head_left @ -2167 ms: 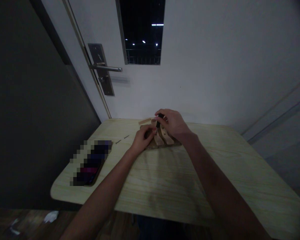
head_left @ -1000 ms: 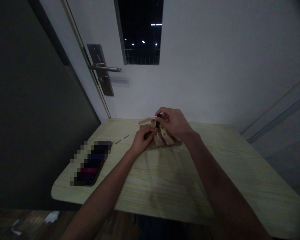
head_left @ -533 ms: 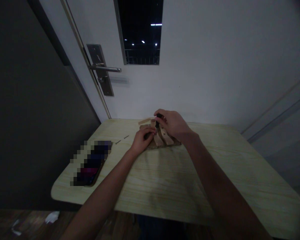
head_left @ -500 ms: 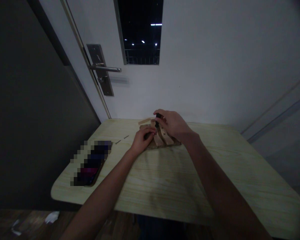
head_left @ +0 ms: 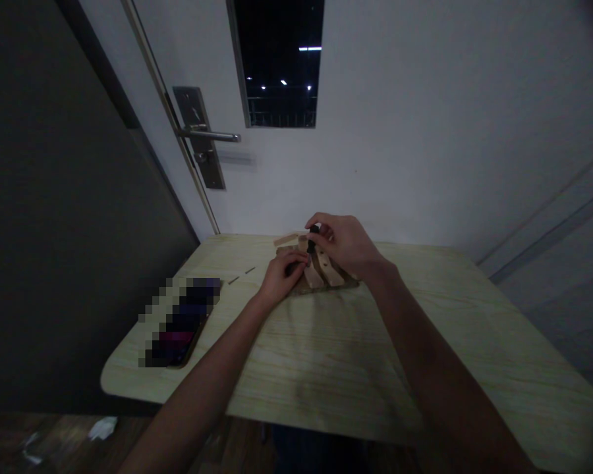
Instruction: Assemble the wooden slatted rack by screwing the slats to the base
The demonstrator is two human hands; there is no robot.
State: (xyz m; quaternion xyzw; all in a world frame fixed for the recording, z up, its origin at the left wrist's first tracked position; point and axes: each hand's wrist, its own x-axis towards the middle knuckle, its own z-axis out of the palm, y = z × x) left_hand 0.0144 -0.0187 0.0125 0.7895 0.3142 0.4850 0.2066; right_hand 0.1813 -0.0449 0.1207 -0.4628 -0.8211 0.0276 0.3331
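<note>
My right hand (head_left: 343,240) grips a screwdriver (head_left: 311,246) by its black handle, held upright with the tip down. Below it lie pale wooden pieces (head_left: 333,274) on a brown wooden board (head_left: 304,289). My left hand (head_left: 281,273) rests at the board's left side, its fingers bent together near the screwdriver's tip. Whatever those fingertips pinch is too small and hidden to make out. A loose pale wooden strip (head_left: 285,239) lies behind the board.
Two screws (head_left: 242,274) lie on the light wooden table (head_left: 326,362) left of my hand. Farther left is a phone (head_left: 185,326) with a blurred screen. A white door (head_left: 400,131) with a metal handle (head_left: 210,135) stands behind the table.
My right hand has turned slightly on the screwdriver and its wrist has shifted a little to the right. The left hand stays in place.
</note>
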